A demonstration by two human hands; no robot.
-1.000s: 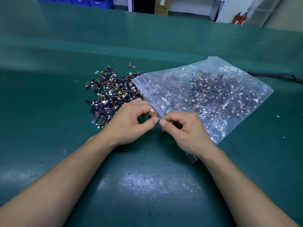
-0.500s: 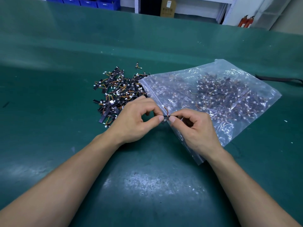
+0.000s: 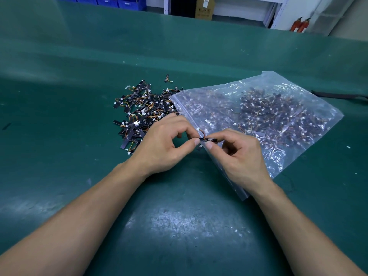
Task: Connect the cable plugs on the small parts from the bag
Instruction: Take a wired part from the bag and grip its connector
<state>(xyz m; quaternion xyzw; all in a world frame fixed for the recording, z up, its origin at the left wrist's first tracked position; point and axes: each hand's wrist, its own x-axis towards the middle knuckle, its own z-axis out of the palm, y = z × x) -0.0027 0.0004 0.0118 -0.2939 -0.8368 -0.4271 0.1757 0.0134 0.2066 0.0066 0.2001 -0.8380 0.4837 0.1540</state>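
Small part [image 3: 208, 139], a thin black strip with a short orange-brown lead, is held level between both hands, just above the green table [image 3: 179, 226] and over the near-left edge of the bag [image 3: 276, 156]. The left hand [image 3: 163, 146] pinches the strip's left end between thumb and forefinger, with its other fingers curled. The right hand [image 3: 245, 158] pinches the right end the same way. The two thumb tips sit near each other under the strip, apart.

From the strip just beyond the grip, the lead curves up and left to a white plug [image 3: 198, 129]. The plug is beside the left forefinger, and whether it touches it cannot be told.

Beyond and to the right of the grip the clear bag lies flat on the table with many like parts inside. Its zip edge runs from beyond the left hand back under the right hand and wrist. Beyond and to the left of the grip, partly behind the left hand, a loose pile of parts [image 3: 139, 110] lies against the bag's far-left corner. A lone part [image 3: 167, 78] lies just past the pile.

Far right of the grip, past the bag, a black cable [image 3: 338, 95] lies on the table. Well beyond the table's far edge are blue bins [image 3: 111, 1], a cardboard box [image 3: 205, 7] and two red cylinders [image 3: 299, 24]
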